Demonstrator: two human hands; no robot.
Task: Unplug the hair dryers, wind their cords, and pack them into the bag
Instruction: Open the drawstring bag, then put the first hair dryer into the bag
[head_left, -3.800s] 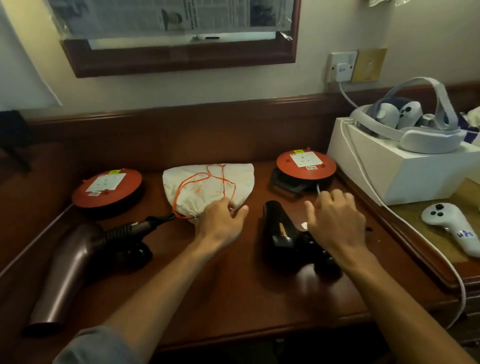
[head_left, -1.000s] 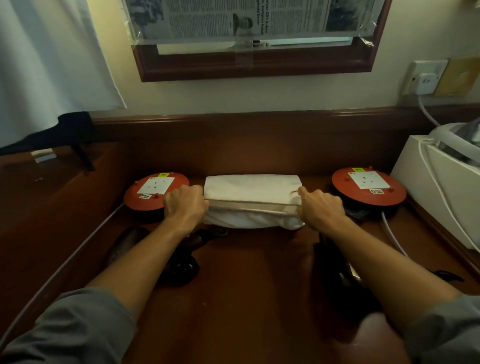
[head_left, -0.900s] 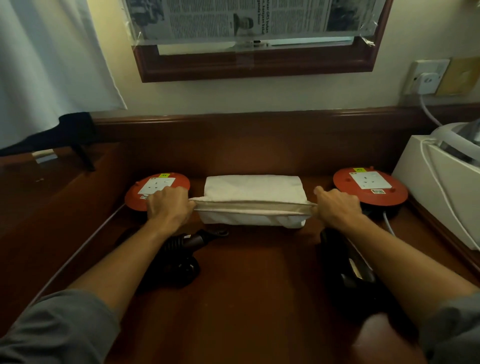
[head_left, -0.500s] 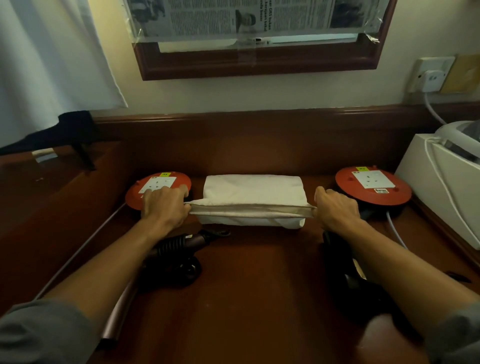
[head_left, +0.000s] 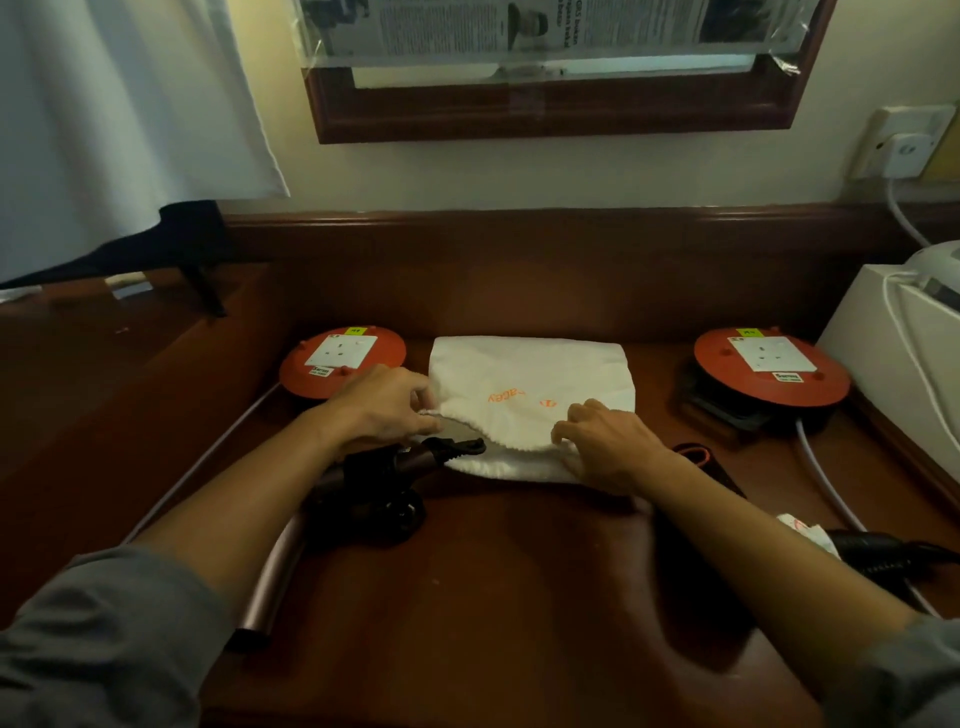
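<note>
A white cloth bag (head_left: 535, 374) with orange print lies at the back middle of the wooden desk (head_left: 493, 571), its mouth facing me. My left hand (head_left: 387, 408) pinches the left end of the bag's rim. My right hand (head_left: 605, 441) grips the near rim on the right. A brown hair dryer (head_left: 363, 483) with its wound cord lies under my left forearm. A black hair dryer (head_left: 862, 551) lies at the right, mostly hidden by my right arm.
Two red round socket reels (head_left: 343, 358) (head_left: 771, 371) sit left and right of the bag. A white box (head_left: 904, 353) with a white cable stands at the right edge. A wall socket (head_left: 904, 150) holds a white plug. A curtain (head_left: 104, 114) hangs at upper left.
Both hands came inward from stretching the bag's mouth wide. The right hand shifted left onto the near rim, and the bag's top side with the orange print now shows.
</note>
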